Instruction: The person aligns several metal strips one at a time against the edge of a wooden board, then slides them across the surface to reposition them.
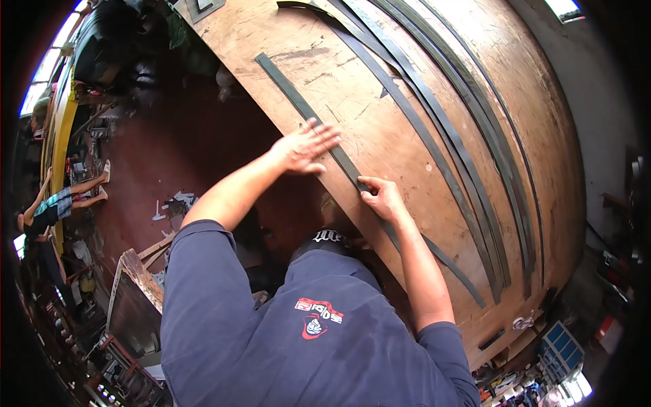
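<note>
A flat dark strip (288, 89) lies along the near edge of the wooden table (407, 217). My left hand (305, 148) is over this strip, fingers stretched out and spread, slightly blurred, the palm at the table edge. Further down the strip, my right hand (383, 198) pinches it between thumb and index finger, the other fingers curled in. Below the right wrist, a narrow curved strip (453, 269) runs out onto the tabletop. Several more long dark strips (424, 129) lie side by side, bending across the table beyond my hands.
Small tools, including a dark-handled one (491, 339), lie at the table's lower right edge. A blue crate (561, 349) stands beyond. Left of the table is a dark red floor (156, 146) with scattered white scraps (178, 202). Another person (51, 210) stands at the far left.
</note>
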### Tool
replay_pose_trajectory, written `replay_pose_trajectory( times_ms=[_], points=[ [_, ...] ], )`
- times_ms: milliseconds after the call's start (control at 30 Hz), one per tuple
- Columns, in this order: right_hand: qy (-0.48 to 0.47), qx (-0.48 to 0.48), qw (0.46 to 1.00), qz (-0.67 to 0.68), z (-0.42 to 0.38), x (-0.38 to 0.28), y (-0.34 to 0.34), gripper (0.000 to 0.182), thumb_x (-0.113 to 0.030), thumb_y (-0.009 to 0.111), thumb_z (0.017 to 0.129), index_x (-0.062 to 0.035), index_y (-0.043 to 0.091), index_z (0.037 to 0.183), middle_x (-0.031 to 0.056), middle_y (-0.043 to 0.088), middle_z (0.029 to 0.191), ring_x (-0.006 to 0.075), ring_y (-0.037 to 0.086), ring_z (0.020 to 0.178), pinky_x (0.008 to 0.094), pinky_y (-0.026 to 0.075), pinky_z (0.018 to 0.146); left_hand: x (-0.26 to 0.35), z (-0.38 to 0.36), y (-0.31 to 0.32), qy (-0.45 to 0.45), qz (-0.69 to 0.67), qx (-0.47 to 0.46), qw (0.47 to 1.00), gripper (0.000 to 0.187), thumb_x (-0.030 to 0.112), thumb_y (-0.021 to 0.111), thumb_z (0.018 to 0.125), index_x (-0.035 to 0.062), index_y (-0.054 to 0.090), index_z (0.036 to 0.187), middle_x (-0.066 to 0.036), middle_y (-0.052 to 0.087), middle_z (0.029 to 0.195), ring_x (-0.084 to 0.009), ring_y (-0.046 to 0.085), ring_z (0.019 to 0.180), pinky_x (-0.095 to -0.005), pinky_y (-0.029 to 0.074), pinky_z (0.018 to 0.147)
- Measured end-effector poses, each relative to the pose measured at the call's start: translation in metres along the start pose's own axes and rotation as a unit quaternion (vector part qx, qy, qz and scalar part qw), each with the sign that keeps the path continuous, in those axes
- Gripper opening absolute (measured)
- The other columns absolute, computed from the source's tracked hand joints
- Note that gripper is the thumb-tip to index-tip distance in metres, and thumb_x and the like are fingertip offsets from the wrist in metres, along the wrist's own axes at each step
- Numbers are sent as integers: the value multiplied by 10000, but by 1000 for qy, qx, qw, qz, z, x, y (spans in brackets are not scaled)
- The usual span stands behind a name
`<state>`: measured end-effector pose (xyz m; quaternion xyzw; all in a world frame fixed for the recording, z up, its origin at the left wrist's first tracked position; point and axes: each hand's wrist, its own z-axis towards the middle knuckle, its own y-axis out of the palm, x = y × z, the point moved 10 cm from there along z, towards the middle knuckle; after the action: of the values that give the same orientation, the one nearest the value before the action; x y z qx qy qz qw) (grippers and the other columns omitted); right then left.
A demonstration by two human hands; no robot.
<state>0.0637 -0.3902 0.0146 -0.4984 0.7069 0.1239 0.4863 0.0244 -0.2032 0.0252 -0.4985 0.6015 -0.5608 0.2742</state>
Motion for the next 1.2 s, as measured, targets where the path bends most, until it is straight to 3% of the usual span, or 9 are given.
replay_pose_trajectory(
  times_ms=[167,233,300,367,433,633,867,933,1200],
  points=[
    [-6,-6,1000,-14,2,-3,0,401,-107,679,786,-38,672,1181,3,597,792,90,531,724,257,476,708,-70,-15,-14,-229,85,39,969,771,556,416,949,49,262,1510,-176,144,1602,-328,113,1489,-543,85,1188],
    [-6,-3,999,-39,1,-7,-2,409,-96,653,768,-48,673,1173,104,661,839,163,611,770,304,510,761,-47,-6,-18,-362,71,15,929,772,554,352,975,8,239,1508,-212,121,1597,-340,67,1493,-553,68,1183],
    [-17,-12,999,-33,3,-1,1,417,-98,661,774,-45,661,1188,122,674,895,174,626,826,308,511,798,-9,3,-1,-406,-11,141,903,807,523,400,968,-51,204,1500,-232,88,1595,-362,53,1490,-579,28,1172],
    [-29,-24,999,-30,6,4,3,427,-99,669,781,-41,650,1203,140,688,952,184,641,881,312,512,835,14,7,19,-463,-68,171,867,813,522,419,961,-46,203,1502,-231,92,1596,-363,59,1489,-583,34,1171],
    [-46,-50,998,8,2,10,6,538,-121,693,811,-55,557,1328,190,674,1106,227,641,1021,336,503,911,20,6,21,-485,-30,207,849,801,508,442,954,-41,228,1497,-208,101,1601,-343,71,1492,-574,44,1175],
    [-60,-98,987,110,-21,40,-3,721,-143,707,844,-92,367,1477,237,628,1208,273,623,1096,374,499,943,21,2,13,-492,-31,244,835,746,474,456,953,26,247,1512,-150,144,1607,-301,95,1493,-547,55,1186],
    [-57,-140,987,-50,-60,19,-22,690,-62,687,848,-118,392,1469,196,667,1122,212,661,933,340,534,833,21,-1,13,-516,-24,227,826,726,483,467,953,44,288,1503,-100,153,1611,-254,99,1495,-505,51,1201],
    [-61,-154,986,-12,-63,13,-20,615,4,664,866,-93,454,1436,61,673,938,99,592,798,259,506,762,22,-1,10,-514,-29,227,827,723,490,463,955,48,294,1501,-103,150,1611,-253,100,1494,-485,51,1207],
    [-46,-141,987,70,-47,68,-5,436,-3,678,873,-62,604,1299,-3,652,897,53,563,769,213,487,714,20,1,15,-520,-7,220,826,731,498,444,961,68,250,1519,-98,141,1615,-243,108,1494,-483,54,1208]
  ],
)
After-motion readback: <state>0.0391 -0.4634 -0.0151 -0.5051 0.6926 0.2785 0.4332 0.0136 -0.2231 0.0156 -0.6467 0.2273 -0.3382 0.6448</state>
